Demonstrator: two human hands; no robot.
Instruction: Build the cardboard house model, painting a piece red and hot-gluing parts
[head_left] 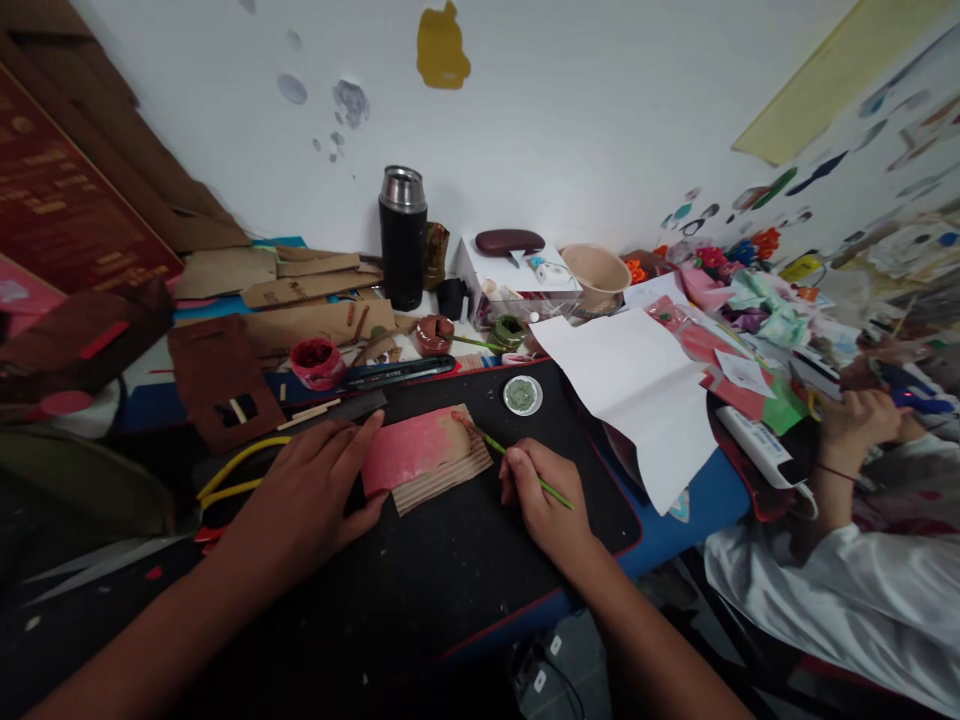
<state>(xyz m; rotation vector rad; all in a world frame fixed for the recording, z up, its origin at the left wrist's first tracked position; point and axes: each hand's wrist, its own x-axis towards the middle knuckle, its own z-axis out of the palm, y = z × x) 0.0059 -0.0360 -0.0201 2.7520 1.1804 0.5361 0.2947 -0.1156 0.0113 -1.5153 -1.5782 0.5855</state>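
Pink cardboard (412, 448), apparently being painted, is steadied by the spread left hand (319, 482); the brush (491, 442), gripped by the right hand (549, 500), should be guided lightly.

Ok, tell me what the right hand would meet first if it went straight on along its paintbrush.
Most likely the partly pink corrugated cardboard, just ahead of the right hand. The tip of the green-handled paintbrush appears to touch it, though depth is uncertain.
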